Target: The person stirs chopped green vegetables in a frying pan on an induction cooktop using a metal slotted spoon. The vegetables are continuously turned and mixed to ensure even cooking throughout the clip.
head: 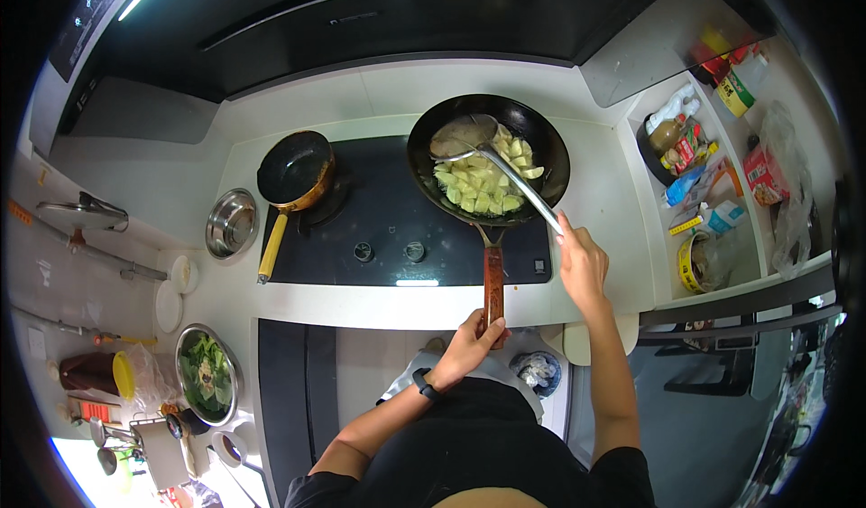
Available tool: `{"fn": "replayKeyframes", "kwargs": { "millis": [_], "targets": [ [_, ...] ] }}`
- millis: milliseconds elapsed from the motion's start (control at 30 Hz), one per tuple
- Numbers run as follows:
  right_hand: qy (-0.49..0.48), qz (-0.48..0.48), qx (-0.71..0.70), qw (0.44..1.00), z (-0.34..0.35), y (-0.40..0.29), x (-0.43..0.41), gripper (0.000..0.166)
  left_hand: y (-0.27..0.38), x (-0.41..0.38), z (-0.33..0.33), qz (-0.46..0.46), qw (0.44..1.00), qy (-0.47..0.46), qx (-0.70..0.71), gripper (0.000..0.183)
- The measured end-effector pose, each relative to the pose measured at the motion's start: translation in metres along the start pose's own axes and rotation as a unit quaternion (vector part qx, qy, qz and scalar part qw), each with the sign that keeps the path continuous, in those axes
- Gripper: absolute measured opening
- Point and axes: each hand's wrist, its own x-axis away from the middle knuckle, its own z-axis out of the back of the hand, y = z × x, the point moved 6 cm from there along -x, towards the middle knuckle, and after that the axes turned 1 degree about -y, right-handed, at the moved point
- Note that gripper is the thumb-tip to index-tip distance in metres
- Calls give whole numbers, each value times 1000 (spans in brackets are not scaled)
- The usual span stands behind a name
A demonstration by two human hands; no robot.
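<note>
A black wok [556, 169] with a wooden handle sits at the right of the black cooktop [379, 237]. Pale green-yellow vegetable chunks [484, 193] lie in its bottom in bubbling liquid, probably oil. My left hand [472, 347] grips the wok's handle near its end. In my right hand [583, 261] is the metal handle of a skimmer [467, 137], whose round head rests over the back left of the chunks. Some of the chunks are hidden under that head.
A smaller pan [298, 169] with a yellow handle stands on the cooktop's left, beside a steel bowl [232, 224]. Leafy greens fill another metal bowl [208, 375] on the left counter. Bottles and packets stand in the white shelving [734, 230] at right. A range hood [406, 27] hangs above.
</note>
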Motion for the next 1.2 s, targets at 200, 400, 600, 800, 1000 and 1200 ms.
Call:
{"fn": "replayKeyframes", "kwargs": {
  "millis": [200,400,600,800,1000,1200],
  "targets": [
    [2,18,43,999,8,24,22,48,2,1,-1,5,1000,0,2,39],
    [28,14,-17,999,15,14,34,49,3,1,-1,18,1000,3,-13,40],
    [2,40,35,999,17,23,40,49,2,1,0,14,1000,-3,-4,42],
    [29,-16,-18,999,21,25,46,45,3,2,-1,18,1000,-1,-2,43],
    [37,-178,-255,950,1,32,60,36,5,2,-1,18,1000,-3,-4,41],
    [14,-274,-292,916,-10,31,62,35,5,2,-1,18,1000,-1,-7,41]
  ]
}}
